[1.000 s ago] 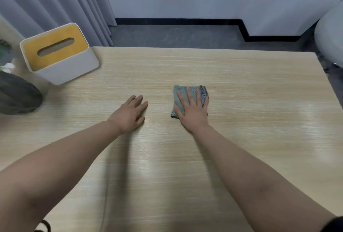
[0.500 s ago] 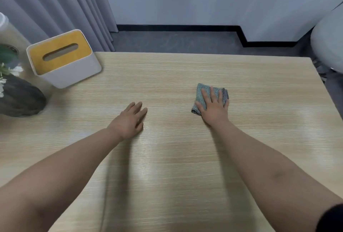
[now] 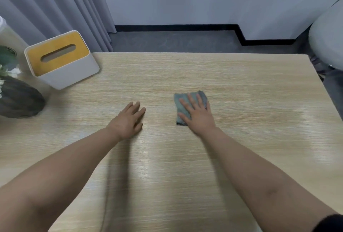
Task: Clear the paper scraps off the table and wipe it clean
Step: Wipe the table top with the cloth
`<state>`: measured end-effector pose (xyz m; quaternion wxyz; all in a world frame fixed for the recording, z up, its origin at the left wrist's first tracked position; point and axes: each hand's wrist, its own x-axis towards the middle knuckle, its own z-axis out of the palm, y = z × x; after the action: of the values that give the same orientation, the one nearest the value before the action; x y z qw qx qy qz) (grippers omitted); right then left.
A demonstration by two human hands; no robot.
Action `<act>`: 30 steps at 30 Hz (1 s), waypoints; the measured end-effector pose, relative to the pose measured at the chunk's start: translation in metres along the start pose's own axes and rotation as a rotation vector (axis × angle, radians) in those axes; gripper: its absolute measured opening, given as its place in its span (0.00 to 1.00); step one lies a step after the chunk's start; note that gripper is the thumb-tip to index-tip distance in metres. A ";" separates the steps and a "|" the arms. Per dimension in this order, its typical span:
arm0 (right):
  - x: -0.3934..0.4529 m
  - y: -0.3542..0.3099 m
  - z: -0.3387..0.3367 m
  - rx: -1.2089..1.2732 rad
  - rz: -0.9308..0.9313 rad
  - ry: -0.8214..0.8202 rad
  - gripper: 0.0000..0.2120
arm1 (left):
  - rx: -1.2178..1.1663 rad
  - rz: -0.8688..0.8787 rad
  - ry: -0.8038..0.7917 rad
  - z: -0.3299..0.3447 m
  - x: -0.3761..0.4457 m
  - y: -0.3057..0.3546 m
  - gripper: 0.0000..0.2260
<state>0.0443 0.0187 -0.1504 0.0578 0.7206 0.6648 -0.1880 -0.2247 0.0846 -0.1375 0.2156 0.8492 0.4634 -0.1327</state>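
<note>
The right hand (image 3: pixel 197 115) lies flat with straight fingers on a small folded cloth (image 3: pixel 181 104), pressing it down so it can rub the table (image 3: pixel 241 101). The left hand (image 3: pixel 128 120) rests flat beside it, likely for balance. No paper scraps show.

There was one table (image 3: pixel 185 75), and it was made of light wood. One small gray-green cloth (image 3: pixel 181 104) lay on it. There were two hands: one left hand (image 3: pixel 127 121) and one right hand (image 3: pixel 198 115). There was one tissue box (image 3: pixel 61 59) with a yellow top. One dark vase (image 3: pixel 18 100) stood at the left edge. One gray curtain (image 3: pixel 46 3) hung behind.
</note>
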 end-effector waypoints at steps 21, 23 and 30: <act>-0.025 -0.043 0.019 0.000 -0.060 -0.003 0.28 | 0.045 0.057 -0.015 0.007 -0.018 -0.001 0.29; -0.022 -0.024 0.014 0.026 -0.003 0.011 0.28 | 0.043 0.065 -0.022 0.006 -0.019 -0.001 0.29; -0.025 0.021 0.009 0.095 0.336 0.046 0.27 | 0.081 0.091 -0.040 0.005 -0.025 -0.001 0.29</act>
<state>0.0621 -0.0106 -0.1535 0.0393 0.8277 0.5265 -0.1904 -0.2394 0.0643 -0.1318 0.1959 0.8747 0.4140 -0.1584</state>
